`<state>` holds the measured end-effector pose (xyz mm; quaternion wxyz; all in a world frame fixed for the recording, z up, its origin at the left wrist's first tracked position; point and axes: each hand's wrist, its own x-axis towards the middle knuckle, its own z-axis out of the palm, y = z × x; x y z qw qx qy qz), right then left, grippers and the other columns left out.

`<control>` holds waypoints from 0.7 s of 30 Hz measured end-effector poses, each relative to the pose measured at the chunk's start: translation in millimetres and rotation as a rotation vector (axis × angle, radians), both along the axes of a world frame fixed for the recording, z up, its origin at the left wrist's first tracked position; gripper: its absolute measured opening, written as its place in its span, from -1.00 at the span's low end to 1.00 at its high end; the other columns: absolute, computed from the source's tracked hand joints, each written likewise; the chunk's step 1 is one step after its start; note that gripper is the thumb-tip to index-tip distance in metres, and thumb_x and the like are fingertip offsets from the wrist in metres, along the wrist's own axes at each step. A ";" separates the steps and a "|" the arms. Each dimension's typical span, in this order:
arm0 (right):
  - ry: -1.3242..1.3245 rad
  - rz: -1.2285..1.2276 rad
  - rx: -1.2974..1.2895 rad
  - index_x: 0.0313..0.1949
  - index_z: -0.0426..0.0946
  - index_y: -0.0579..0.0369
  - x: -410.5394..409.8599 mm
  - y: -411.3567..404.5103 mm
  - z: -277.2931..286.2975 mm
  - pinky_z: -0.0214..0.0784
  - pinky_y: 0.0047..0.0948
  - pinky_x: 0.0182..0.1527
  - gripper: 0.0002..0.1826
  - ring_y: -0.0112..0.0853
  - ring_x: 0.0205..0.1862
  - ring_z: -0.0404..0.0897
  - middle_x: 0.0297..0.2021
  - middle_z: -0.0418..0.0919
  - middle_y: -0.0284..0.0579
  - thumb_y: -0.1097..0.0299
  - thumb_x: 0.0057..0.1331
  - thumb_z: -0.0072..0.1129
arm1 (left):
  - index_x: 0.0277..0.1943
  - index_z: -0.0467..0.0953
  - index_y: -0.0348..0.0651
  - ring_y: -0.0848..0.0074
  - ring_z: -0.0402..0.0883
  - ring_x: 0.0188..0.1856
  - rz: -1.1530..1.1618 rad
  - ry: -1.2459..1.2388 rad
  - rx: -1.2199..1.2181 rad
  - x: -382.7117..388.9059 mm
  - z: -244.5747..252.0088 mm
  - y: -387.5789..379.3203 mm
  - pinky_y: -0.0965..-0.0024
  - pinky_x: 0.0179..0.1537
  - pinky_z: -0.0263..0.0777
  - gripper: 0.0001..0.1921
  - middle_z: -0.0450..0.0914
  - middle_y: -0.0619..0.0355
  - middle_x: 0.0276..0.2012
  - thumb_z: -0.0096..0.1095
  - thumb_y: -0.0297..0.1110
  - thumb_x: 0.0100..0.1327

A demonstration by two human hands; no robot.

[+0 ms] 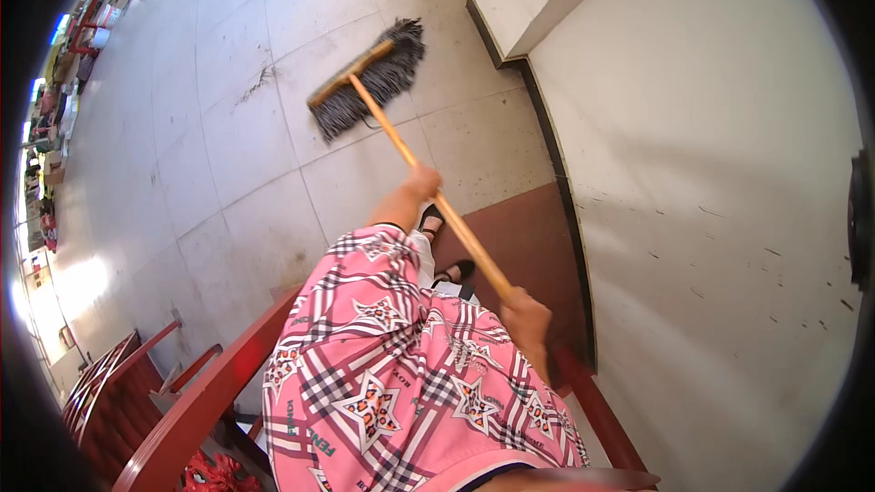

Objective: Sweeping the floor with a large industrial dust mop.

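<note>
Both my hands grip the wooden handle [472, 239] of a flat mop, which slants away from me. Farther down the pole is my left hand [424, 183], while my right hand [526, 318] closes around its upper end near my body. At the far end, a wooden crossbar [335, 90] holds dark grey mop strands [389, 75], which lie spread on the pale tiled floor [253, 212]. Scattered dark debris [258, 82] lies on the tiles left of the mop head. My feet in dark shoes [456, 272] show beneath the handle.
To the right rises a white wall [683, 123] with a dark baseboard [560, 171] and a projecting corner. Reddish-brown flooring [519, 239] borders it. Red wooden rails [205, 396] flank me at lower left and right. A red stool [102, 3] and several goods line the far left.
</note>
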<state>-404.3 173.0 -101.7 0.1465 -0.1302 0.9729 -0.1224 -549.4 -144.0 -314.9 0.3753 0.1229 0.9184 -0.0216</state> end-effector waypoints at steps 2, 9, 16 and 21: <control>-0.024 0.055 -0.001 -0.41 0.41 -0.01 -3.6 -24.4 -10.1 0.42 -0.03 -0.48 -0.83 -0.02 -0.55 0.58 -0.59 0.55 -0.04 0.21 0.18 0.14 | -0.32 0.67 0.13 0.39 0.62 -0.11 0.036 0.047 -0.056 1.0 -6.2 -41.8 -0.11 0.04 0.23 -0.78 0.65 0.30 -0.34 0.44 -0.08 -0.03; 0.019 -0.096 -0.111 -0.39 0.56 -0.10 -22.9 71.2 -3.8 0.38 -0.14 -0.46 -0.85 -0.07 -0.52 0.58 -0.61 0.54 -0.07 0.23 0.03 0.26 | -0.31 0.68 0.09 0.33 0.64 -0.13 0.046 0.010 0.131 15.0 23.7 22.1 -0.13 0.12 0.14 -0.69 0.66 0.19 -0.35 0.49 -0.06 -0.17; -0.008 -0.262 0.154 -0.51 0.52 -0.03 114.7 231.1 50.0 0.35 -0.08 -0.46 -0.84 0.00 -0.54 0.55 -0.66 0.50 -0.02 0.29 -0.09 0.31 | -0.32 0.66 -0.05 0.18 0.69 -0.33 -0.327 -0.170 0.642 79.4 92.7 176.9 0.14 -0.34 0.56 -0.72 0.66 0.05 -0.43 0.36 -0.14 -0.13; -0.020 -0.303 0.310 -0.58 0.49 0.04 174.1 230.4 142.1 0.32 -0.09 -0.50 -0.79 -0.02 -0.60 0.51 -0.70 0.46 0.00 0.28 -0.12 0.35 | -0.29 0.65 -0.07 0.10 0.67 -0.18 -0.481 -0.233 0.904 105.3 145.2 222.9 0.08 -0.24 0.53 -0.79 0.67 -0.02 -0.32 0.23 -0.22 0.03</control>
